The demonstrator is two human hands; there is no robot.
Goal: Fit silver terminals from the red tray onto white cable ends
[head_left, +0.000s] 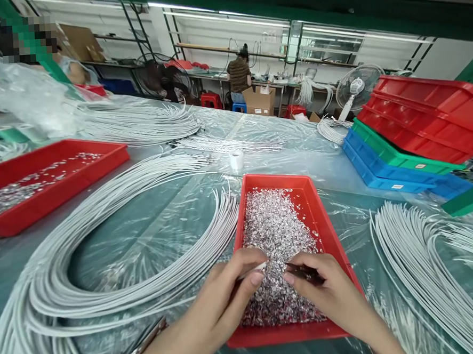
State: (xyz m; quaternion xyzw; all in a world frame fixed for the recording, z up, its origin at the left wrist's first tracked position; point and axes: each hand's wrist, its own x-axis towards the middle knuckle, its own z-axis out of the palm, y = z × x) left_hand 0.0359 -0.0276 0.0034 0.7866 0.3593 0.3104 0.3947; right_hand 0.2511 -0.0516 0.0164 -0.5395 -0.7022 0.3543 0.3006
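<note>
My left hand (229, 284) pinches the end of a white cable (259, 268) between thumb and fingers. Facing it, my right hand (331, 286) is closed around a slim dark tool (306, 272), perhaps tweezers, mostly covered by the fingers. Its tip points at the cable end; whether they touch is too small to tell. Both hands are over a red tray (290, 332) strewn with small shiny silvery pieces (277, 222). A big curved bundle of white cables (119, 296) lies to the left of the tray, its near ends by my left hand.
Another red tray (61, 201) with silvery bits stands far left. On the right lie more white cables (429, 261), below stacked red, green and blue trays (417, 123). A white roll (236, 161) stands behind the middle tray. A person (239, 75) sits at the back bench.
</note>
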